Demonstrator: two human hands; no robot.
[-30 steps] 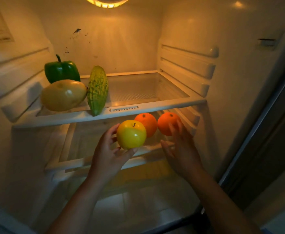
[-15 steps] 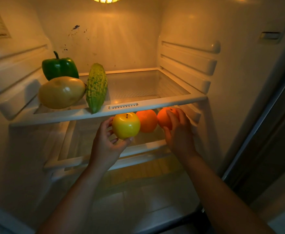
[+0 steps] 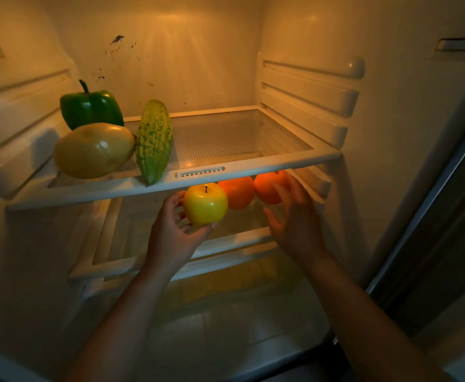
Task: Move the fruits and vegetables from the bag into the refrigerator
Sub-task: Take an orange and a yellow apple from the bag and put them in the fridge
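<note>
While the apple (image 3: 205,204) is gripped at frame centre by the curled fingers of the left hand (image 3: 170,232), just below the upper shelf (image 3: 253,164), the right hand (image 3: 294,216) is held spread before the right orange (image 3: 265,187); contact cannot be told. Pepper (image 3: 91,107), mango (image 3: 93,150) and gourd (image 3: 154,139) are shown upper left, on that shelf.

Single view: head-worn, wide-angle. Camera sits just in front of the open refrigerator (image 3: 192,64), facing its back wall and tilted slightly down. Upper shelf (image 3: 253,164) is seen from a little above, lower shelf (image 3: 239,242) more steeply. Frame centre falls near the yellow apple (image 3: 205,204). Close range: forearms enter from the bottom edge, with left hand (image 3: 170,235) and right hand (image 3: 294,224) at mid-frame. Side walls bow toward the frame edges.
</note>
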